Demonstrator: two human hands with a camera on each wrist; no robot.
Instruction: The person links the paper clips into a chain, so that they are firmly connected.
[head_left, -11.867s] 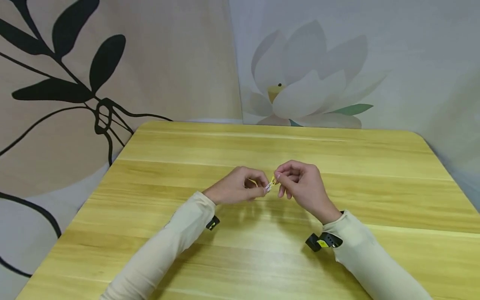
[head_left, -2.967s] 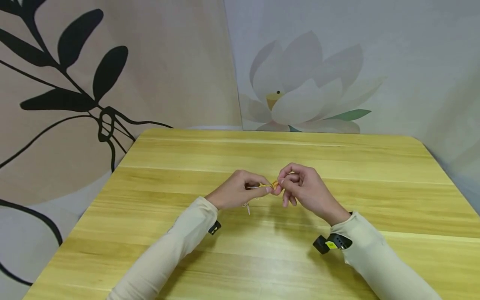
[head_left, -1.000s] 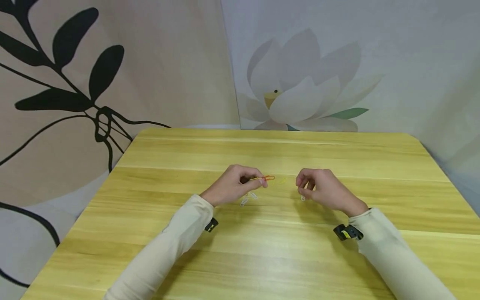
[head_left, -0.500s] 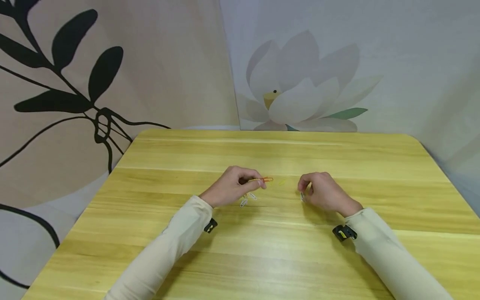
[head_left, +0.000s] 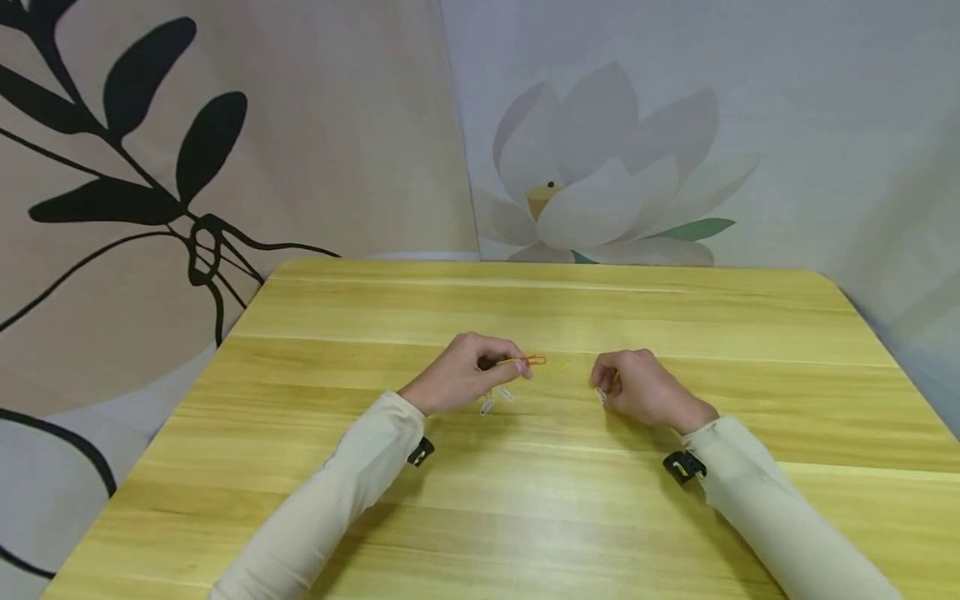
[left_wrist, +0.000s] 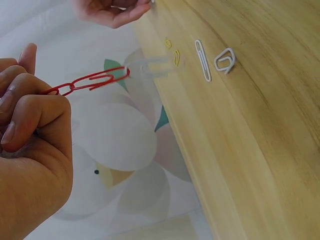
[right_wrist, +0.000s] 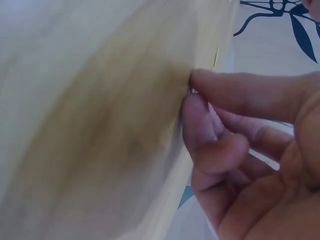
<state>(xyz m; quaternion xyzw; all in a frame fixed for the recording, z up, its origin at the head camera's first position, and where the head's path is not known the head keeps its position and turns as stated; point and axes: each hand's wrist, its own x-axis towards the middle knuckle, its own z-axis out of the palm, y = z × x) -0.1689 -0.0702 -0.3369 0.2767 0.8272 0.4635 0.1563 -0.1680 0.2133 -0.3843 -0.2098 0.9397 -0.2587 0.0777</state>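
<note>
Red paperclip chain [left_wrist: 100,80] pinched in the left grip [head_left: 461,375], above the worktop [head_left: 540,517], end jutting free, presumably for access; white paperclip [head_left: 601,396] nipped in the right grip [head_left: 647,387].

left forearm [head_left: 322,500] and right forearm [head_left: 795,517] rise from the lower edge, converging. left hand [head_left: 472,373]: fingers curled, thumb and forefinger pinched, tips toward the right hand [head_left: 643,390]. right hand, well apart: thumb and forefinger pinched, tips lowered, remaining fingers curled.
</note>
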